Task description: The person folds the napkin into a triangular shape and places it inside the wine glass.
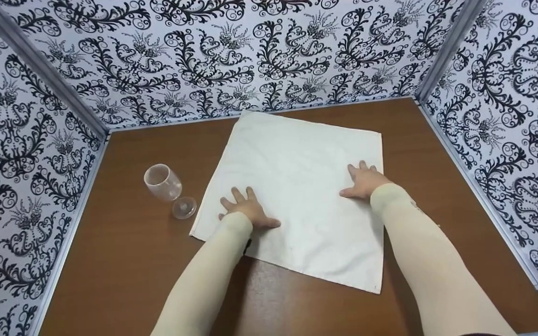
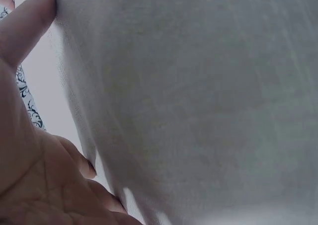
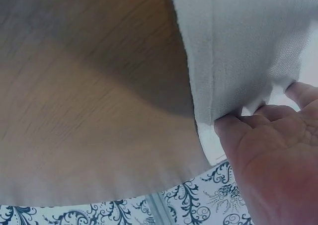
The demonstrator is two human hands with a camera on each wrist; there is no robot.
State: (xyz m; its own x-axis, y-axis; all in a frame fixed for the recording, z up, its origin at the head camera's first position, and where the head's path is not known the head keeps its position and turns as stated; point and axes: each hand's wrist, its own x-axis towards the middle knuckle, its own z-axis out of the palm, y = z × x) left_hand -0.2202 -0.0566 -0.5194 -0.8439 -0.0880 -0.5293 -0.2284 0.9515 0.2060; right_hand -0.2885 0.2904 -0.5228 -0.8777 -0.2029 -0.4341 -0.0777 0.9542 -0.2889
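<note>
White cloth spread flat, frame centre, on worktop. Left hand, right hand: grip wide, palms pressed flat. Smoothing best done outward; wine glass on its side at left to be avoided.

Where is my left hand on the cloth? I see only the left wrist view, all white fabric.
Observer: Your left hand presses flat near the white cloth's left edge.
Operator: Anything beside it?
Observer: A clear wine glass lies on its side on the brown table, left of the cloth, apart from it.
Operator: And my other hand?
Observer: Your right hand rests flat near the cloth's right edge.
</note>
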